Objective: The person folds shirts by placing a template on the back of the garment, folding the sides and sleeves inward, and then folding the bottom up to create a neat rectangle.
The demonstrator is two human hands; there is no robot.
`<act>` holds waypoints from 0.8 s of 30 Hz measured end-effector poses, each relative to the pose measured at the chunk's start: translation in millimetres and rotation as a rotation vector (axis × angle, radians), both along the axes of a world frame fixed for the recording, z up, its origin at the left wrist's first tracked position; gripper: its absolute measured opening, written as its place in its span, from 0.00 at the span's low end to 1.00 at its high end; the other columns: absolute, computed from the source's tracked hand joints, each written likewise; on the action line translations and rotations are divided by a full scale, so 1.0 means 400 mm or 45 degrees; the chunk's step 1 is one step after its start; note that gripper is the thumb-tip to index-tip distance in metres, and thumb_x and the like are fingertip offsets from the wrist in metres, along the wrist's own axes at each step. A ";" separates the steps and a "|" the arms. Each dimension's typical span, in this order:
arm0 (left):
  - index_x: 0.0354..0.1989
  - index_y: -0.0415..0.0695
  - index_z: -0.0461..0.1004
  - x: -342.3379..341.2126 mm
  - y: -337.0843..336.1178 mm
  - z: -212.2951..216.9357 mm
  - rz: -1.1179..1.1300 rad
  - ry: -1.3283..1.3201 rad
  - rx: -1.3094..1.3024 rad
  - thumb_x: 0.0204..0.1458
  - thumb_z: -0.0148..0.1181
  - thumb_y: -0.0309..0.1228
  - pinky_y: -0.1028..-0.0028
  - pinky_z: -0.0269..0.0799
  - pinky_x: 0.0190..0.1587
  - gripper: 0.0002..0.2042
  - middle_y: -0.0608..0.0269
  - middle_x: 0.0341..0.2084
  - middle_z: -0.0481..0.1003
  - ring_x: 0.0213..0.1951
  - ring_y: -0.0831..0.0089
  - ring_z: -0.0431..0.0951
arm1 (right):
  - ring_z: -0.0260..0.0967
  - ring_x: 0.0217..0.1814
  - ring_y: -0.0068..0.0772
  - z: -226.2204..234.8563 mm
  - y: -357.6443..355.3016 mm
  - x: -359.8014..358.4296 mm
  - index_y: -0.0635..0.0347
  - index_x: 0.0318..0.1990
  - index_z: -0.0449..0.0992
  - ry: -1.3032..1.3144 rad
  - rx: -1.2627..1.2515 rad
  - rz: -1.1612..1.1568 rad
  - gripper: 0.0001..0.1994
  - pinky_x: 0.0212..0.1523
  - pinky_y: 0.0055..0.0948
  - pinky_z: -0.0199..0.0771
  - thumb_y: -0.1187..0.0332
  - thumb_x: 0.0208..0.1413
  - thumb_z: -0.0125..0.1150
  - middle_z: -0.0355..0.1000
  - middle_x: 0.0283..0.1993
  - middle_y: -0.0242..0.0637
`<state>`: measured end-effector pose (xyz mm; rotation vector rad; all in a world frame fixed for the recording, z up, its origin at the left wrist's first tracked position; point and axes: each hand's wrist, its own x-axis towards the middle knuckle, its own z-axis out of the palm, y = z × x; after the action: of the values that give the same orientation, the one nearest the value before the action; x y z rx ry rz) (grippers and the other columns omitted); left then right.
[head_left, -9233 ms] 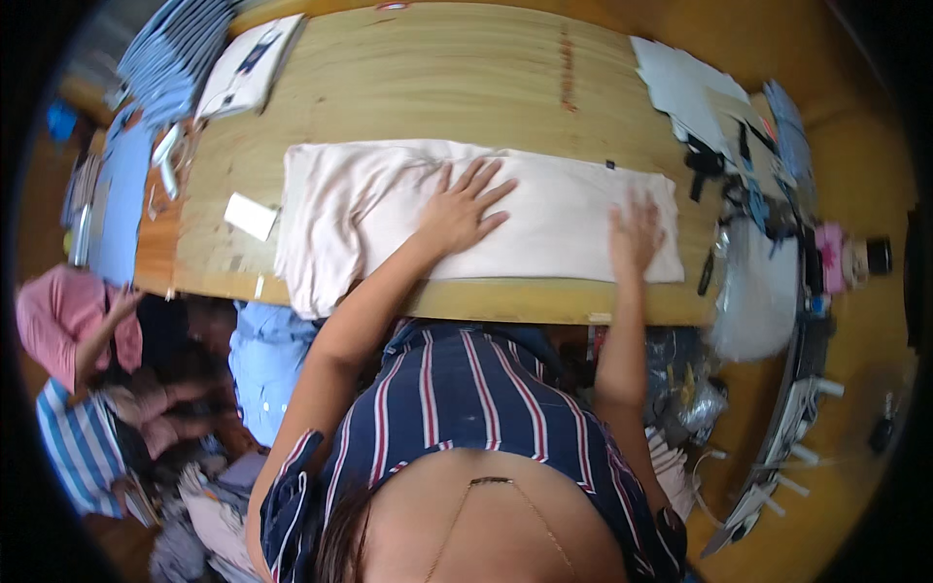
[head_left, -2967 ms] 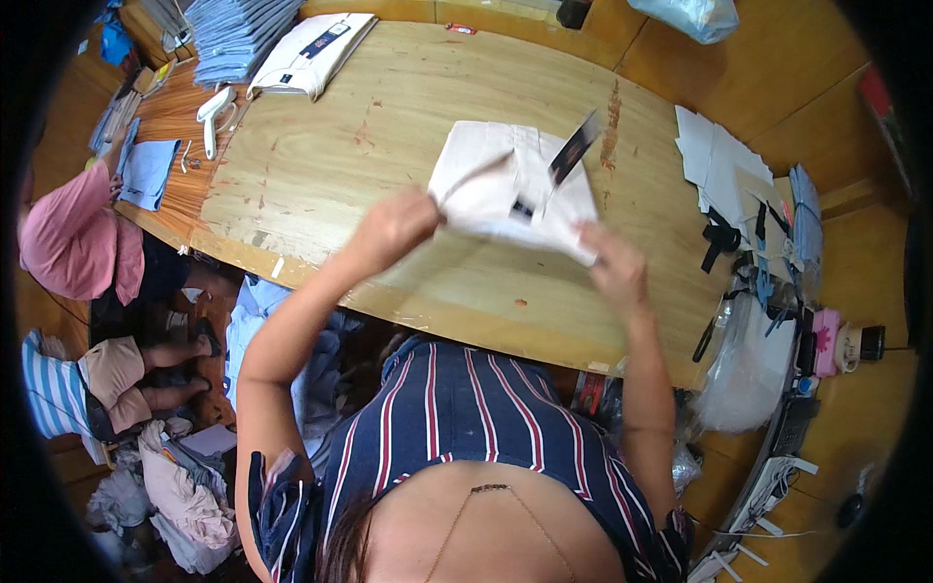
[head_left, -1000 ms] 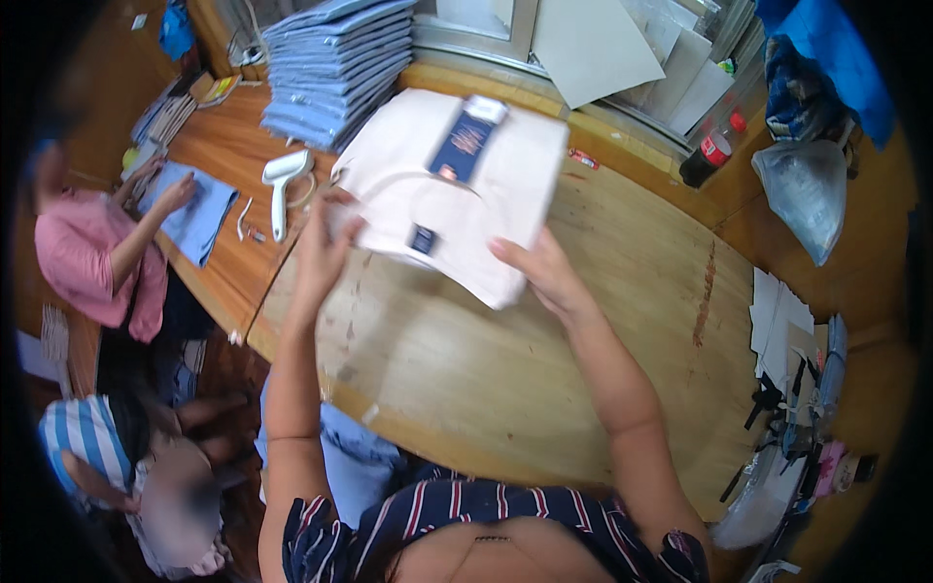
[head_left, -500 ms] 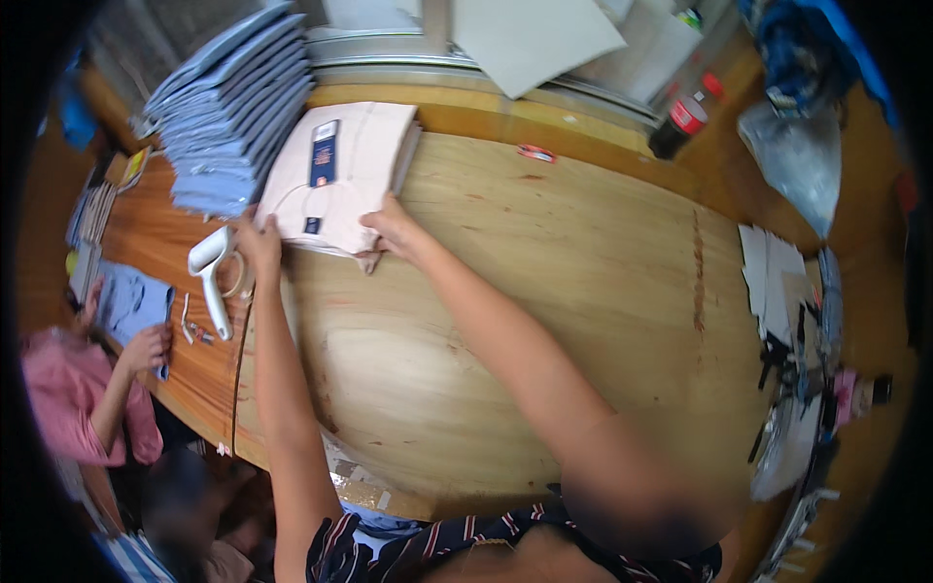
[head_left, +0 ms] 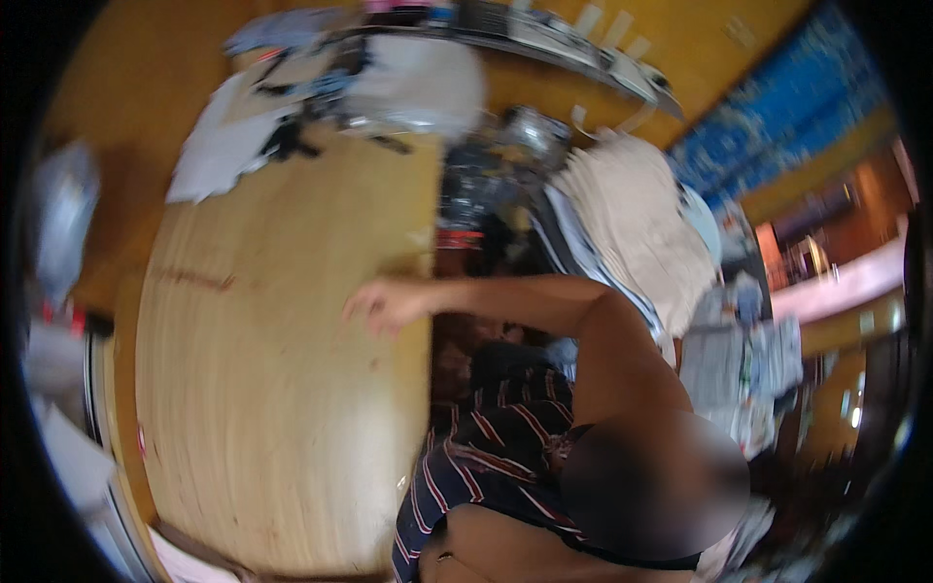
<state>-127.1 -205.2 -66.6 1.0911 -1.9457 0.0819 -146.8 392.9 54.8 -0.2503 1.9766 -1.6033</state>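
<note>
My right hand (head_left: 389, 303) hangs over the near edge of the wooden table (head_left: 282, 389), a little blurred. Its fingers are loosely bent and apart, with nothing in them. The forearm reaches in from the right, past a tall pile of beige garments (head_left: 637, 219) beside the table. My left hand is out of view. At the lower left rim a strip of pale pink cloth (head_left: 190, 556) shows, mostly cut off.
White sheets (head_left: 219, 136), black items and a clear plastic bag (head_left: 418, 83) lie at the table's far end. Dark plastic-wrapped goods (head_left: 476, 189) sit beyond its right edge. Grey folded garments (head_left: 729, 360) are stacked farther right. A blue patterned cloth (head_left: 777, 107) hangs behind.
The view has swung to the right, away from the folded pink garments. My right hand has let go of them and moved across the table. My left hand has left the view.
</note>
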 end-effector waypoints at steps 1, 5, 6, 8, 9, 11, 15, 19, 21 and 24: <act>0.46 0.27 0.56 -0.012 0.067 0.007 -0.030 0.012 -0.013 0.47 0.53 0.33 0.62 0.61 0.46 0.24 0.39 0.40 0.64 0.42 0.55 0.66 | 0.67 0.26 0.24 -0.022 0.172 0.039 0.59 0.44 0.67 0.232 0.042 -0.362 0.19 0.23 0.21 0.71 0.82 0.39 0.50 0.67 0.25 0.34; 0.47 0.28 0.56 -0.082 0.371 0.024 -0.260 0.101 0.011 0.48 0.53 0.34 0.62 0.62 0.46 0.24 0.40 0.41 0.64 0.42 0.55 0.66 | 0.68 0.27 0.39 -0.183 0.817 0.446 0.62 0.33 0.72 0.553 0.898 -2.040 0.09 0.31 0.34 0.67 0.75 0.40 0.53 0.70 0.28 0.44; 0.47 0.28 0.56 -0.060 0.424 0.044 -0.274 0.150 0.002 0.48 0.52 0.34 0.62 0.62 0.46 0.24 0.40 0.41 0.64 0.42 0.55 0.66 | 0.68 0.28 0.43 -0.202 0.897 0.565 0.61 0.35 0.72 0.636 1.155 -2.264 0.10 0.30 0.35 0.67 0.74 0.42 0.49 0.70 0.26 0.46; 0.47 0.28 0.56 -0.060 0.585 0.059 -0.369 0.218 0.021 0.48 0.52 0.35 0.62 0.62 0.46 0.24 0.40 0.41 0.63 0.42 0.55 0.66 | 0.66 0.38 0.45 -0.241 1.036 0.850 0.58 0.40 0.70 0.265 1.665 -2.676 0.16 0.40 0.36 0.65 0.76 0.39 0.47 0.69 0.36 0.47; 0.48 0.29 0.55 -0.062 0.672 0.085 -0.516 0.275 0.071 0.48 0.52 0.35 0.62 0.62 0.46 0.24 0.40 0.41 0.63 0.42 0.55 0.66 | 0.64 0.41 0.46 -0.268 1.058 0.953 0.55 0.41 0.70 0.195 1.715 -2.831 0.16 0.43 0.36 0.63 0.72 0.40 0.51 0.67 0.39 0.46; 0.48 0.29 0.55 -0.066 0.874 0.142 -0.803 0.374 0.181 0.49 0.51 0.35 0.62 0.62 0.46 0.24 0.41 0.42 0.63 0.43 0.56 0.65 | 0.64 0.41 0.45 -0.270 1.073 1.073 0.53 0.41 0.70 -0.277 2.022 -2.989 0.16 0.43 0.36 0.64 0.66 0.40 0.55 0.67 0.39 0.45; 0.48 0.33 0.56 -0.083 1.355 0.214 -1.504 0.332 0.493 0.51 0.48 0.34 0.63 0.61 0.48 0.21 0.44 0.45 0.61 0.46 0.59 0.63 | 0.64 0.42 0.43 -0.354 1.138 1.259 0.55 0.38 0.71 -0.381 1.970 -2.645 0.15 0.43 0.37 0.65 0.63 0.40 0.57 0.67 0.36 0.43; 0.47 0.36 0.57 0.052 1.846 0.250 -2.631 -0.070 0.815 0.50 0.48 0.30 0.66 0.61 0.47 0.18 0.52 0.46 0.61 0.47 0.62 0.63 | 0.65 0.36 0.40 -0.305 1.150 1.248 0.61 0.31 0.71 -0.269 1.673 -2.676 0.09 0.36 0.35 0.66 0.69 0.41 0.54 0.66 0.30 0.41; 0.52 0.38 0.54 0.159 2.017 0.260 -2.986 -0.512 0.632 0.48 0.50 0.26 0.69 0.62 0.46 0.22 0.52 0.43 0.63 0.45 0.64 0.65 | 0.66 0.32 0.40 -0.256 1.144 1.190 0.62 0.32 0.70 0.362 1.471 -2.768 0.08 0.34 0.32 0.65 0.74 0.40 0.52 0.66 0.30 0.43; 0.59 0.42 0.42 0.356 2.245 0.262 -3.419 -1.088 0.440 0.39 0.58 0.20 0.68 0.62 0.48 0.38 0.50 0.47 0.61 0.45 0.60 0.66 | 0.62 0.36 0.36 -0.109 1.030 0.994 0.56 0.27 0.72 1.008 1.135 -2.207 0.10 0.38 0.32 0.61 0.80 0.36 0.50 0.66 0.31 0.39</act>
<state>15.4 692.7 38.3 -2.2343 -2.3785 -1.3243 250.8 804.7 11.1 1.8869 3.5974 -0.9648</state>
